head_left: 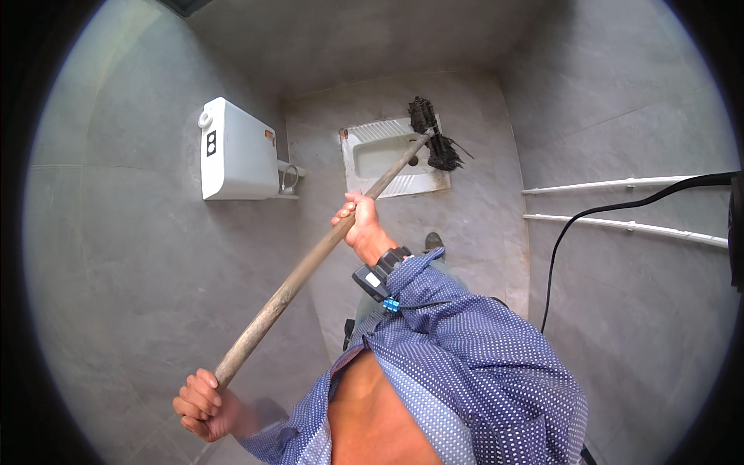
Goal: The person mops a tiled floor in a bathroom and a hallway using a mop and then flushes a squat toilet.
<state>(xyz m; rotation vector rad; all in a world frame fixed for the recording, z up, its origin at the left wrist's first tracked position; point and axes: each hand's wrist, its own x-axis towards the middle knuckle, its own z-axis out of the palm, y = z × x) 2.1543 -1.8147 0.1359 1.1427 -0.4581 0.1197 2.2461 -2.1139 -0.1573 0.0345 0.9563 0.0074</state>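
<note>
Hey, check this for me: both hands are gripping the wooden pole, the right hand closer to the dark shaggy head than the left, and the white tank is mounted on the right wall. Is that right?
Not quite: the head view shows the white tank on the left wall, not the right. The rest stands.

Cistern (244, 159) left, mop head (445, 155) at squat toilet (411, 184), pipes (630, 225) right

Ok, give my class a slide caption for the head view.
Left hand and right hand grip a wooden handle, its dark mop head over the right side of a white squat toilet.
</note>
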